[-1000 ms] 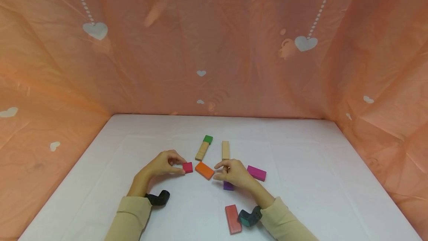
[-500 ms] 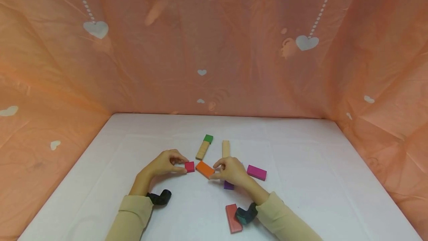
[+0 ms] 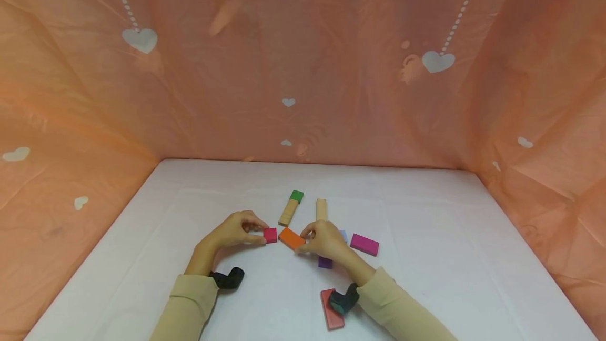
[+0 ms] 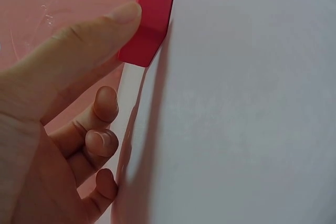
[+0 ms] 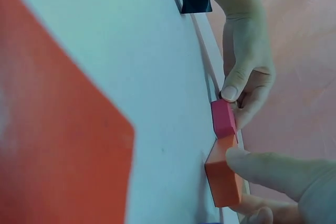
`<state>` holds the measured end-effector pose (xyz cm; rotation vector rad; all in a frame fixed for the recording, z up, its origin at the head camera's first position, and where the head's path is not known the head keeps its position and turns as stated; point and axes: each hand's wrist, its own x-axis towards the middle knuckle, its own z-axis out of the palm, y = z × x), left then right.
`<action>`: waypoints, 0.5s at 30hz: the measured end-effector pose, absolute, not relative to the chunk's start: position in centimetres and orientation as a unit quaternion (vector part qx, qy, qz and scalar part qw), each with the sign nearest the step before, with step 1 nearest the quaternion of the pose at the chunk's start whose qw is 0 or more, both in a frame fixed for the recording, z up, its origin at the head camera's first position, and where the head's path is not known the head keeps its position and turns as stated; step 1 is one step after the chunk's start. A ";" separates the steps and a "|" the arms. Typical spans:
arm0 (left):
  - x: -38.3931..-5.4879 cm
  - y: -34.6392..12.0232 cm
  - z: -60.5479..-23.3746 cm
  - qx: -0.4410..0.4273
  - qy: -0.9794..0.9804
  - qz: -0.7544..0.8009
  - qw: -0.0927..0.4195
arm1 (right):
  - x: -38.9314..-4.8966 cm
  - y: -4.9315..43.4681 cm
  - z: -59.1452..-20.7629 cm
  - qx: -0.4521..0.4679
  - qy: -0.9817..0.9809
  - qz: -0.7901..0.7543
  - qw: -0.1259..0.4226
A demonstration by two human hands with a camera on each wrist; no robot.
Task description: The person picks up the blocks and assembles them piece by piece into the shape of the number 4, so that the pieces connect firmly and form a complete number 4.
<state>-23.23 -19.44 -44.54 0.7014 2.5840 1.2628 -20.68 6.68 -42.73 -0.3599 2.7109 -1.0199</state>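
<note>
Between thumb and fingers my left hand [image 3: 238, 229] pinches a small red block [image 3: 270, 235], seen large with the thumb on its side in the left wrist view. Just right of it lies an orange block [image 3: 291, 238], set at a slant. My right hand [image 3: 324, 239] pinches the orange block's right end, its thumb [image 5: 262, 169] on the side in the right wrist view. The red and orange blocks are very close; whether they touch I cannot tell. Under the right hand a purple block [image 3: 325, 262] and a light blue block [image 3: 344, 236] are partly hidden.
Behind the hands lie a plain wooden block [image 3: 288, 212] with a green block [image 3: 296, 196] at its far end, and another plain wooden block [image 3: 321, 209]. A magenta block [image 3: 364, 244] lies to the right. Nearer is a salmon-red block [image 3: 332, 311], partly covered by the right wrist camera.
The left hand has shifted slightly right with the red block, closer to the orange one. The right hand has moved slightly left and taken hold of the orange block.
</note>
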 end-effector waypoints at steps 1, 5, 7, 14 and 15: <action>-23.2 -19.4 -44.5 0.236 0.869 0.425 0.091 | -20.7 6.7 -42.7 -0.121 0.923 -0.349 0.112; -23.3 -19.3 -44.6 0.236 0.868 0.428 0.090 | -21.0 7.0 -42.8 -0.114 0.921 -0.353 0.116; -23.3 -19.3 -44.7 0.234 0.869 0.428 0.086 | -21.2 7.2 -42.7 -0.111 0.921 -0.354 0.117; -23.3 -19.3 -44.8 0.206 0.880 0.422 0.067 | -21.9 7.9 -42.6 -0.100 0.916 -0.366 0.131; -23.4 -19.2 -44.8 0.203 0.881 0.423 0.068 | -22.0 7.9 -42.6 -0.096 0.914 -0.371 0.135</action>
